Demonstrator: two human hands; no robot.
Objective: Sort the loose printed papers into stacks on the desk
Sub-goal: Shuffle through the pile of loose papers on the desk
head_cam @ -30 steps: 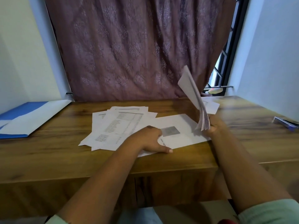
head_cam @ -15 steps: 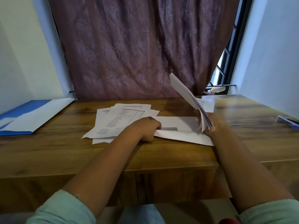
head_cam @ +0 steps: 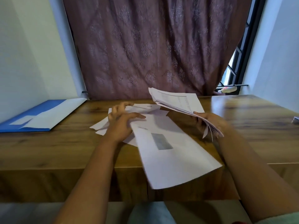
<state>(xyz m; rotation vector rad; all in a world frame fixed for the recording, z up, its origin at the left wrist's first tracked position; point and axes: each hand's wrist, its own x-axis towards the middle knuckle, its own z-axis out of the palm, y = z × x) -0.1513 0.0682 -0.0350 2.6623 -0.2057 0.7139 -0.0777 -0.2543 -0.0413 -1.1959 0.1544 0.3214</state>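
My left hand (head_cam: 122, 122) pinches the top corner of a white sheet with a grey rectangle (head_cam: 174, 156). That sheet is lifted and slants out over the front edge of the wooden desk (head_cam: 56, 147). Loose printed papers (head_cam: 101, 126) lie spread under and behind this hand. My right hand (head_cam: 209, 122) grips a thick bundle of printed papers (head_cam: 176, 102) by its near end. The bundle is tilted low over the desk, its printed face up, and its lower page edges fan out by my wrist.
A blue and white folder (head_cam: 42, 118) lies at the desk's far left. A brown curtain (head_cam: 145, 46) hangs behind the desk, with a barred window (head_cam: 234, 70) at the right. A small object (head_cam: 295, 119) lies at the right edge of the desk.
My left hand has lifted the sheet with the grey rectangle off the desk and swung it toward me. My right hand has lowered the bundle from nearly upright to almost flat.
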